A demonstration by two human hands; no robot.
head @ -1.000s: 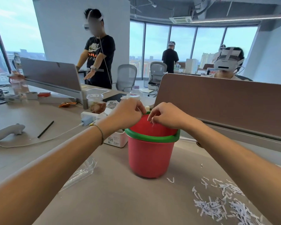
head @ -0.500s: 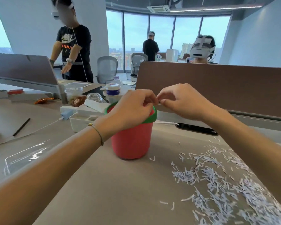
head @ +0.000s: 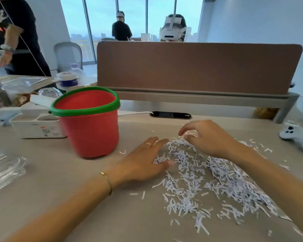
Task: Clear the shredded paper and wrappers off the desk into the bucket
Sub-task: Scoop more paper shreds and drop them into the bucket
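Red plastic bucket with green rim (head: 87,130) stands upright on the beige desk top (head: 63,186), left of centre, mouth open; nothing can be made out inside it from this angle.

White shredded paper strips (head: 215,180) lie in a loose heap spread over the right half of the desk, with a few stray strips near the bucket's base.

Left hand (head: 143,165): palm down, fingers extended and relaxed, fingertips touching the left edge of the heap. Holds nothing. Ring on one finger, thin bracelet at the wrist.

Right hand (head: 208,138): over the far edge of the heap, fingers curled downward, thumb and fingertips pinching a small tuft of strips.

Clear crumpled plastic wrapper (head: 3,170) lies at the left desk edge, well apart from both hands.

White game controller (head: 296,135) at far right; white compartmented box (head: 37,126) just beside the bucket, on its left
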